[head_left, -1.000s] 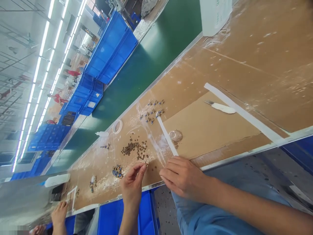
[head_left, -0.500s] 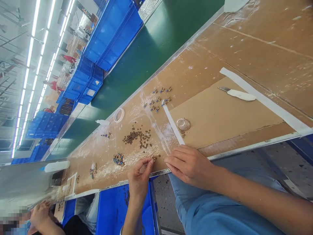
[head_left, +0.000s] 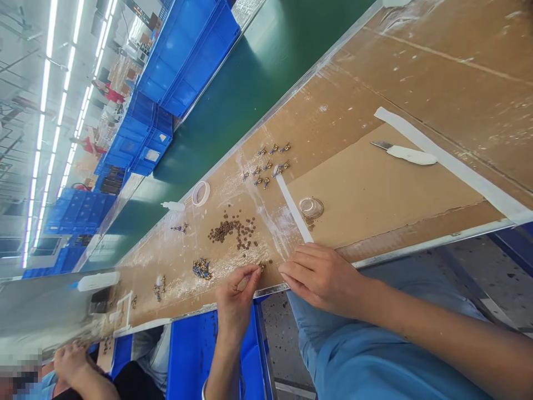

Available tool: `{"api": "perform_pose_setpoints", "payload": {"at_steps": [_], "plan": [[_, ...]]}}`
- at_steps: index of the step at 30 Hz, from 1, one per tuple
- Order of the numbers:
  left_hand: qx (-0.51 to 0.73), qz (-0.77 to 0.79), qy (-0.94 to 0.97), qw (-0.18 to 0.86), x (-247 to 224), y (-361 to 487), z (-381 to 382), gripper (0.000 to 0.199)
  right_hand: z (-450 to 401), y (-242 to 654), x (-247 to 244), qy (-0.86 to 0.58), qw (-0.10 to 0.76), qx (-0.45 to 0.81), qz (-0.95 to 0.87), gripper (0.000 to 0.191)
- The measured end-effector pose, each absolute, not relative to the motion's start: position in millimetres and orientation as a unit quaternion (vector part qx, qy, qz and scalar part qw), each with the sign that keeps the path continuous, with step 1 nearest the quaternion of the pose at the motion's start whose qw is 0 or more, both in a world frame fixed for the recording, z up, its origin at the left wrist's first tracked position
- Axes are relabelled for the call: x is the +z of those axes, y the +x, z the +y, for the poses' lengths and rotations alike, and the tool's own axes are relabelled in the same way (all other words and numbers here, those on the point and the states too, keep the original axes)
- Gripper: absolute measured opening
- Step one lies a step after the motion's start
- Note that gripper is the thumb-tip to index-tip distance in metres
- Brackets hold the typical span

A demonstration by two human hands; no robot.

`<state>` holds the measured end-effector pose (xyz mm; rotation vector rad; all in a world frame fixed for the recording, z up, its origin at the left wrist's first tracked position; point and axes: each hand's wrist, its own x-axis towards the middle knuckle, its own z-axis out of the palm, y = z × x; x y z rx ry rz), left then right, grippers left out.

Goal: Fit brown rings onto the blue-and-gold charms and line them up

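Observation:
Near the table's front edge, my left hand [head_left: 237,294] pinches a tiny brownish figure [head_left: 261,266] between thumb and forefinger. Just right of it my right hand [head_left: 318,275] rests at the edge with fingers curled together; whatever its fingertips hold, if anything, is hidden. A small brown disc [head_left: 270,261] lies between the hands. Behind them is a scattered pile of brown discs [head_left: 225,230]. A heap of blue and gold pieces [head_left: 202,269] sits to the left, and several similar small figures [head_left: 266,166] stand or lie in a group farther back.
A clear round cup [head_left: 311,208] is behind my right hand. A white-handled knife [head_left: 410,155] lies at the right, beside white tape [head_left: 449,161]. A tape roll [head_left: 200,194] and small white bottle [head_left: 173,206] are near the green belt [head_left: 233,111]. Another person's hands [head_left: 73,361] show lower left.
The view has shifted slightly. Both hands stay in nearly the same place, with my left hand still pinching the small piece. The other person's hands at lower left have moved slightly.

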<state>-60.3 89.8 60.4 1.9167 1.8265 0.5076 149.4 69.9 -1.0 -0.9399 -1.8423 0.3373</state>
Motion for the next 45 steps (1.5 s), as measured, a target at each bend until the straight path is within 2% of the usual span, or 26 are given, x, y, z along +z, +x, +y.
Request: {"api": "perform_pose_setpoints", "payload": {"at_steps": [15,27,30,37,41,45], "plan": [[0.157,0.659,0.705,0.212,63,-56,93,0.013,70,150,0,-0.393,0.498,0.136,-0.760,0.020],[0.077,0.641,0.740,0.192,73,-48,104,0.014,70,150,-2,-0.395,0.493,0.143,-0.762,0.018],[0.111,0.666,0.704,0.222,75,-51,103,0.015,71,150,0,-0.392,0.512,0.151,-0.749,0.020],[0.289,0.659,0.578,0.386,85,-40,81,0.017,75,148,3,-0.376,0.567,0.211,-0.702,0.016],[0.313,0.644,0.561,0.417,91,-30,72,0.014,75,149,4,-0.343,0.593,0.232,-0.690,0.012],[0.326,0.630,0.565,0.420,93,-26,70,0.015,73,149,8,-0.339,0.585,0.234,-0.699,0.013]]}}
